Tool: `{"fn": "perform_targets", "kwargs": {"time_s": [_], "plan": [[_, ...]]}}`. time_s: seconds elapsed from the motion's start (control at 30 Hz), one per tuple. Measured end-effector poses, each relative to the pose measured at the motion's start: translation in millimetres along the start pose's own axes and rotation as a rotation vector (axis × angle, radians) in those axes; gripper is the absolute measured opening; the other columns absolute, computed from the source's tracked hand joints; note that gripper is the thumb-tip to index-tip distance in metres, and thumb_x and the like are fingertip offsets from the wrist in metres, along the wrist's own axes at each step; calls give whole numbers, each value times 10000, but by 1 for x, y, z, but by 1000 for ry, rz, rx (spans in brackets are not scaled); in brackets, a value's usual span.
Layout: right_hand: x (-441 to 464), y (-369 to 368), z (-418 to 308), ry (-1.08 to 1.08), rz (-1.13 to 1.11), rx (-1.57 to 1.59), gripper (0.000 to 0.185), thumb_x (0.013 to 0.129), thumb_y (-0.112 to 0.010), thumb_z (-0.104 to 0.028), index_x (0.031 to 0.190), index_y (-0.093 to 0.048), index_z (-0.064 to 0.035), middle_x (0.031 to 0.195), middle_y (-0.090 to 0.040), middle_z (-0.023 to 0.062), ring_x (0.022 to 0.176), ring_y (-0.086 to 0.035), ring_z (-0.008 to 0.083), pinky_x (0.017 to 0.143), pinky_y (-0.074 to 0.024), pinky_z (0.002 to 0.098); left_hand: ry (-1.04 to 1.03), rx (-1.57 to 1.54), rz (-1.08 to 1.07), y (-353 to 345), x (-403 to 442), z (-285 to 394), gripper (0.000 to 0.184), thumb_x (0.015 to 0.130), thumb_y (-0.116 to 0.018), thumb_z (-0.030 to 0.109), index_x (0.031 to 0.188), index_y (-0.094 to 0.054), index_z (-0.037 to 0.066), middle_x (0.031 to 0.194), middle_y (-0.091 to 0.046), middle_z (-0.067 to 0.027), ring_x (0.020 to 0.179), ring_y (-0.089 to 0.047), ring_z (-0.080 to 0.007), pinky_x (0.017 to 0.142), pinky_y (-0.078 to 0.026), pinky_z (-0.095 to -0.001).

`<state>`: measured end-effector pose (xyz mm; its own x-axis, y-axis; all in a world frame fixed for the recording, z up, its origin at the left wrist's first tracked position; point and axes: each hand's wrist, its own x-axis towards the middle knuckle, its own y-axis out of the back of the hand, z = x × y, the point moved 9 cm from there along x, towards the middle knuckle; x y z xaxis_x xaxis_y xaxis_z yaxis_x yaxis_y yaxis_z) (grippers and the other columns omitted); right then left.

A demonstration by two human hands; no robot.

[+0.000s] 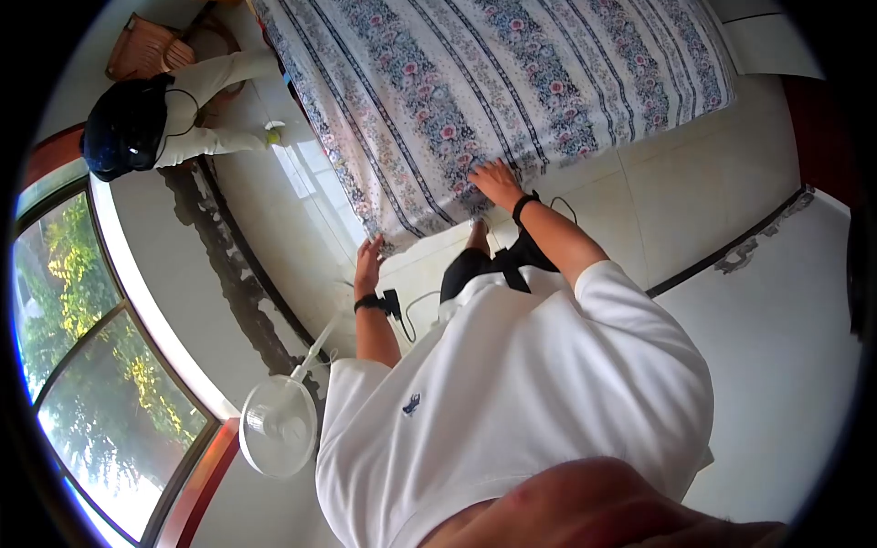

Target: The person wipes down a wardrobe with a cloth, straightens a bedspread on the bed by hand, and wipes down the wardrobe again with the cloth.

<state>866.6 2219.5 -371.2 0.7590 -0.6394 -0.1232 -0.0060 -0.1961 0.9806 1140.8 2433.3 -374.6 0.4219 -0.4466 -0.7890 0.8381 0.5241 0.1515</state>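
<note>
A flowered, striped bed sheet (429,110) covers the bed ahead of me and hangs over its near edge. At the sheet's near left corner is my left hand (368,262), its fingertips closed at the cloth's edge. My right hand (496,184) lies on the near edge of the sheet, further right, with its fingers stretched out and apart on the fabric. Dark bands are on both wrists, and a small black device with a cable sits at the left one.
Another person (137,126) in light trousers stands by the far left side of the bed, near a wooden chair (151,47). A white standing fan (279,426) is close behind my left arm, beside the window (110,365). Pale floor tiles (671,196) border the bed.
</note>
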Motion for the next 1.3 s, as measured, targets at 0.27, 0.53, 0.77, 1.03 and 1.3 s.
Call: {"fn": "perform_targets", "kwargs": {"time_s": [0.27,0.53,0.77,1.03,1.3], "plan": [[-11,23,-8,85,-61,133,129,800,-490,-146,900,-572,-151,877,-573,16,890,-570,214,767,-419,384,42,-31,-258,-11,6,8,368,839,-588,345,1079,-512,76,991,-557,0,934,-525,-154,865,-388,-346],[-16,13,-10,-73,14,152,195,781,-505,-118,959,-584,-128,920,-573,45,896,-572,219,766,-428,390,98,296,-88,10,6,-1,393,790,-625,418,1004,-591,90,924,-574,-9,886,-523,-156,805,-420,-372],[-28,41,-13,-14,69,150,246,775,-506,-101,1010,-582,-101,966,-579,62,891,-580,247,751,-465,387,-14,378,-130,24,5,13,356,828,-598,410,1006,-622,103,927,-632,-11,842,-568,-141,720,-427,-331],[-53,-91,-41,-267,-583,480,339,782,-489,-161,1110,-568,-128,1062,-588,141,964,-565,338,809,-454,456,54,803,129,72,86,-104,270,824,-542,315,791,-670,79,707,-653,-45,599,-631,-165,515,-467,-316],[-35,-83,-10,-312,-458,781,252,793,-484,-191,984,-607,-83,936,-631,166,905,-585,352,802,-451,423,-434,196,-222,-54,-10,98,251,848,-562,180,1002,-584,-17,928,-637,-113,834,-612,-193,763,-472,-314]]}}
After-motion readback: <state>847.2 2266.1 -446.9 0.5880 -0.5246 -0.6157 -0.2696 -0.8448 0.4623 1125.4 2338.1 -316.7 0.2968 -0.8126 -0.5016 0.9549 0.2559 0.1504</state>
